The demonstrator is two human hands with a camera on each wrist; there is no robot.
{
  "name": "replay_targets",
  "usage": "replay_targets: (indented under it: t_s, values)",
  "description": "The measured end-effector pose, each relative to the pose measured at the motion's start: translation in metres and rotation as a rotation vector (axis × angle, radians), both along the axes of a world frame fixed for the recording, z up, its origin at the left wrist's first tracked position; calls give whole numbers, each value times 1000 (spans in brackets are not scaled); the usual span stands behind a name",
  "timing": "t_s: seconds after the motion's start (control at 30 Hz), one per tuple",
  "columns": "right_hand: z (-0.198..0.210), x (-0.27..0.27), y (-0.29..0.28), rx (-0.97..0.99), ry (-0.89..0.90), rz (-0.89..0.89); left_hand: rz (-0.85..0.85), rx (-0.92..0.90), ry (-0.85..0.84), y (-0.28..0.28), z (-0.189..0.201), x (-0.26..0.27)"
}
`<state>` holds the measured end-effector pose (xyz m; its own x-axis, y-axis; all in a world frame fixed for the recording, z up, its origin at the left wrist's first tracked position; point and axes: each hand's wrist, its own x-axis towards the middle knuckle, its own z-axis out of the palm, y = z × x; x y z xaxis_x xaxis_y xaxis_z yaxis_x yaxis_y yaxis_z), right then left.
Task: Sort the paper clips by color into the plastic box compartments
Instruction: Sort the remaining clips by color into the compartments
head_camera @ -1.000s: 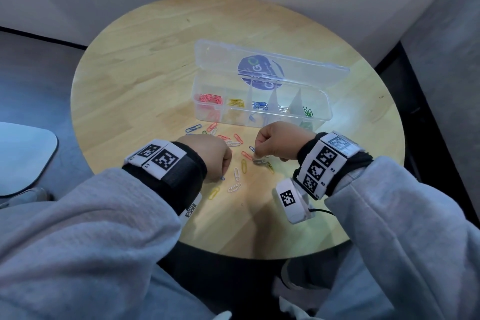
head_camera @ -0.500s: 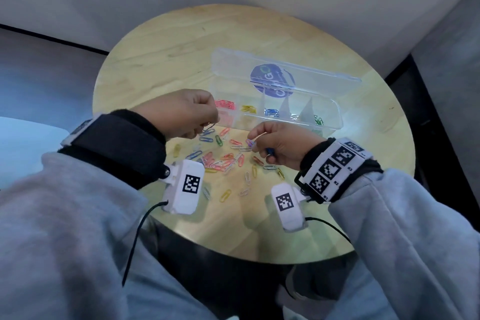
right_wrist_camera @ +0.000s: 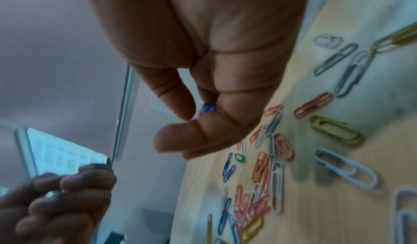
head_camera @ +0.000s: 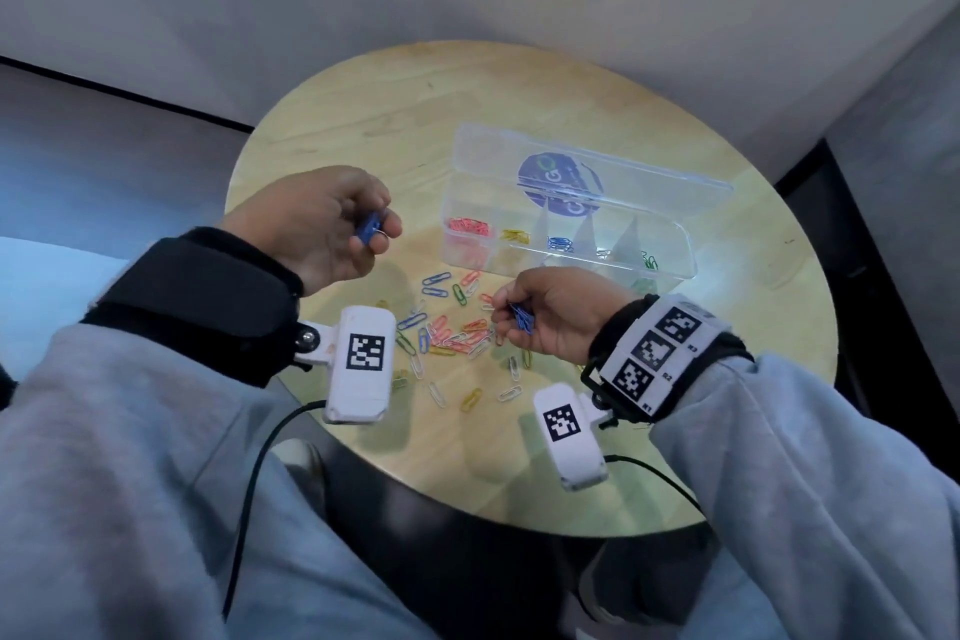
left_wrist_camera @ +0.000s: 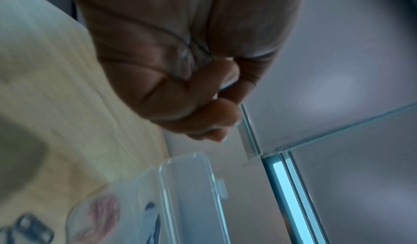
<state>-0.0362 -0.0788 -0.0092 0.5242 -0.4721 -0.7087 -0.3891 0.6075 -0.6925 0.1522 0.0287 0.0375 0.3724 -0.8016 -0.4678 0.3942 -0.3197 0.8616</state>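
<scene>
A clear plastic box (head_camera: 670, 270) with its lid open lies on the round wooden table (head_camera: 363, 130). Its compartments hold red clips (head_camera: 469, 226), yellow clips (head_camera: 514, 236), blue clips (head_camera: 560, 242) and green clips (head_camera: 649, 261). Loose coloured paper clips (head_camera: 457, 333) are scattered in front of it. My left hand (head_camera: 332, 229) is raised left of the box, pinching blue clips (head_camera: 370, 228). My right hand (head_camera: 550, 317) hovers over the pile, curled round a bunch of blue clips (head_camera: 522, 318), whose tips show between thumb and finger (right_wrist_camera: 208, 108). In the left wrist view the left hand (left_wrist_camera: 203, 96) is curled tight.
The table stands near a grey wall, with dark floor to the right. Wrist cameras with cables hang below both wrists (head_camera: 361, 364) (head_camera: 569, 437). A pale blue surface (head_camera: 21, 276) lies at the far left. The table's front edge is close to my lap.
The left hand has lifted further up and left from the pile with blue clips. The right hand stays over the pile holding its blue clips. The head view has tilted upward.
</scene>
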Motion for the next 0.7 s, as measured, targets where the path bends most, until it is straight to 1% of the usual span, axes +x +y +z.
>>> replay_targets:
  t_s: [0.07,0.1,0.13,0.2,0.27,0.33,0.4,0.47,0.57,0.7]
  values:
    - [3,4,3,-81,71,77,-19,10,-33,5,-2,11]
    - [3,7,4,-152,128,129,-18,28,-84,6,-4,16]
    - [5,10,4,-244,195,201,-14,58,-152,6,-7,20]
    - [7,18,3,-463,337,401,-43,153,-310,3,-17,23]
    - [9,28,1,-666,436,578,-183,268,-483,-2,-28,22]
    - [11,39,-1,-840,490,663,-343,376,-655,-7,-36,18]
    - [11,50,-2,-969,521,727,-431,447,-841,-11,-39,11]
    - [10,60,-2,-1072,564,797,-496,479,-973,-15,-42,3]
    - [9,73,-2,-1159,624,910,-583,542,-1059,-21,-51,-10]
    - [2,84,-1,-1208,671,1073,-720,612,-1156,-28,-56,-19]
